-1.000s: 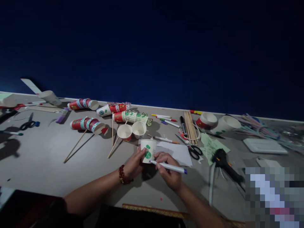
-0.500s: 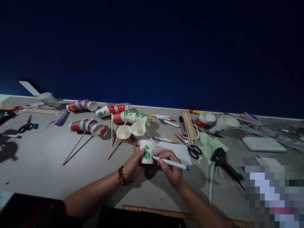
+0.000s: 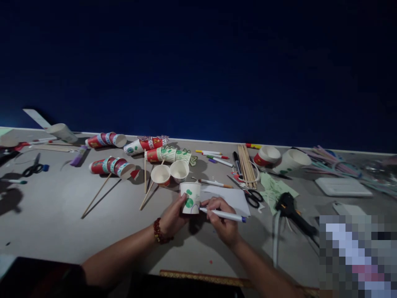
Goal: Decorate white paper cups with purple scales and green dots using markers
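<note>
My left hand (image 3: 174,215) grips a white paper cup (image 3: 192,191) with green round prints, held upright over the table. A curved purple line shows low on the cup's side. In my right hand (image 3: 223,223) is a white marker (image 3: 228,215) with a purple end, its tip at the cup's lower right side. Just behind the held cup stand two paper cups, one red-sided (image 3: 160,175) and one paler (image 3: 179,170). A sheet of white paper (image 3: 237,198) lies partly behind my right hand.
Joined red cups on sticks (image 3: 112,167) lie to the left, with a green-patterned cup roll (image 3: 169,155) farther back. On the right are scissors (image 3: 253,198), wooden sticks (image 3: 246,165), a black glue gun (image 3: 291,211) and green crumpled paper (image 3: 273,188). Several markers (image 3: 217,156) lie behind.
The marker tip has shifted slightly down the cup's side, and the purple line is now longer, forming an arch. The cup has turned slightly; the whole view has drifted a little.
</note>
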Action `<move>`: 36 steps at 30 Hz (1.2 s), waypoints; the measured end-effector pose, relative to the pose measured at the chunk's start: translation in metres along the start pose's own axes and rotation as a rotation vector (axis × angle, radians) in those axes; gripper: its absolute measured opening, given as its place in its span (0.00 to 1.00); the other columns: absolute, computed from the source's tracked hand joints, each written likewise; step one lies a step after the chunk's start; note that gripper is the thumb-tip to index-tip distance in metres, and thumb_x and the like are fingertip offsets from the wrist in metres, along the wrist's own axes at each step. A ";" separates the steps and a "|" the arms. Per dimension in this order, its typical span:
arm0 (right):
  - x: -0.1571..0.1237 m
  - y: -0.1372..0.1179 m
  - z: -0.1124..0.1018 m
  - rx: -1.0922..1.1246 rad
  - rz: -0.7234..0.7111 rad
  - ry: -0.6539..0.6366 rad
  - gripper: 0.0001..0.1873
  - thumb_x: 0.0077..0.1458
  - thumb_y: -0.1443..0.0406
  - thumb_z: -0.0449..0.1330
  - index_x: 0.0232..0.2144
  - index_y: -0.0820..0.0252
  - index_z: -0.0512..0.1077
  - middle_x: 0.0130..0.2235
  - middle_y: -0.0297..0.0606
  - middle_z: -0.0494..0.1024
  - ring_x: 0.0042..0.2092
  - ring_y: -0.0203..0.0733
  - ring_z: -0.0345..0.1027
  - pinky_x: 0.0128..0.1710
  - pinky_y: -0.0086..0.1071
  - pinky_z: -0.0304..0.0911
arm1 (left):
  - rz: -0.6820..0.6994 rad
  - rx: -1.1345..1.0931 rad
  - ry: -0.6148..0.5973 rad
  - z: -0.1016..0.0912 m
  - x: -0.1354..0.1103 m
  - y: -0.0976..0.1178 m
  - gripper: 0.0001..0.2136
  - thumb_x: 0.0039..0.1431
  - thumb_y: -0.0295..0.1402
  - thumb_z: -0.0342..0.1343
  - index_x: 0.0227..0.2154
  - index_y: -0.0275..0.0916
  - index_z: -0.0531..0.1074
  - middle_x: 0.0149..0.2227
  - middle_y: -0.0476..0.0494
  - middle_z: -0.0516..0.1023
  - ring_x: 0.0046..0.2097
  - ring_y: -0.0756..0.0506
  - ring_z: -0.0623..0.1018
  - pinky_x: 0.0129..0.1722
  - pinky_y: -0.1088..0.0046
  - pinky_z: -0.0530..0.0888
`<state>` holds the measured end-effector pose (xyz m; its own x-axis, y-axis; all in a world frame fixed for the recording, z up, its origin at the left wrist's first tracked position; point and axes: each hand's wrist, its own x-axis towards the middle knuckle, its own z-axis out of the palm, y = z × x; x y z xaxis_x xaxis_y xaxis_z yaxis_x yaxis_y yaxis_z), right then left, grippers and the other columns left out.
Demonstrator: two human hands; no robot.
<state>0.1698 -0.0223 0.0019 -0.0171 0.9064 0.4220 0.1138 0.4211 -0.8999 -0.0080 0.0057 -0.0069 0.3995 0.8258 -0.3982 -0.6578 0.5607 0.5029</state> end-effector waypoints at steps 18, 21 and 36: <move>-0.001 -0.006 0.001 0.159 0.013 0.041 0.07 0.62 0.63 0.61 0.30 0.53 0.71 0.27 0.34 0.75 0.39 0.50 0.77 0.42 0.45 0.75 | -0.036 -0.010 -0.079 -0.003 -0.001 0.006 0.22 0.51 0.46 0.72 0.44 0.35 0.82 0.46 0.36 0.85 0.44 0.40 0.82 0.42 0.68 0.76; -0.002 -0.008 0.002 0.170 0.019 0.001 0.06 0.62 0.63 0.61 0.31 0.53 0.72 0.27 0.35 0.75 0.40 0.51 0.78 0.44 0.47 0.75 | 0.014 -0.013 -0.072 -0.003 -0.001 0.004 0.20 0.50 0.45 0.74 0.41 0.38 0.82 0.42 0.40 0.85 0.41 0.42 0.81 0.42 0.68 0.75; -0.004 -0.014 0.005 -0.065 -0.132 -0.042 0.08 0.57 0.71 0.59 0.33 0.51 0.71 0.31 0.35 0.78 0.43 0.49 0.78 0.44 0.41 0.73 | -0.008 -0.025 -0.007 -0.002 0.003 0.000 0.19 0.58 0.45 0.68 0.43 0.33 0.82 0.41 0.37 0.85 0.41 0.41 0.81 0.45 0.67 0.75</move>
<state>0.1637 -0.0315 0.0128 -0.0780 0.8443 0.5301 0.1722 0.5352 -0.8270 -0.0080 0.0082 -0.0100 0.4088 0.8219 -0.3968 -0.6706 0.5654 0.4802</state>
